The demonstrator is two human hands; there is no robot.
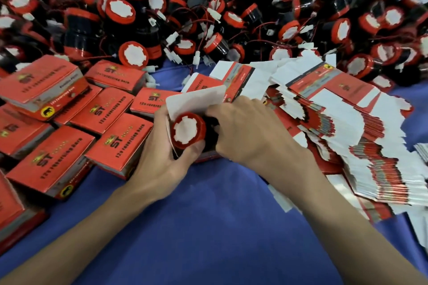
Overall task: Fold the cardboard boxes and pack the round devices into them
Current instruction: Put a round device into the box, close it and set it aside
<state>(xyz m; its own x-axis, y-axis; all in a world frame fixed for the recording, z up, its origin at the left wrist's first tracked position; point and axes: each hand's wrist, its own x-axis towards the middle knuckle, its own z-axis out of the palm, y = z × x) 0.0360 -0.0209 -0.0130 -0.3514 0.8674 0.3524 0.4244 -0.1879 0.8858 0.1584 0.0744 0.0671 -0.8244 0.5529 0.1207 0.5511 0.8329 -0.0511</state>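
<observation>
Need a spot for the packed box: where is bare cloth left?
Widest: the blue cloth along the near edge, closed boxes on its left, flat blanks on its right, crossed by both arms. A narrow strip reaches the device pile. Those three heaps are crowded.

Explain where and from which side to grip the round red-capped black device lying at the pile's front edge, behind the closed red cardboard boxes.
Pinch across the red rim of the round red-capped black device, coming from the near side, above the closed red cardboard boxes. Its cap faces outward, exposed; its black body is likely wedged in the pile.
</observation>
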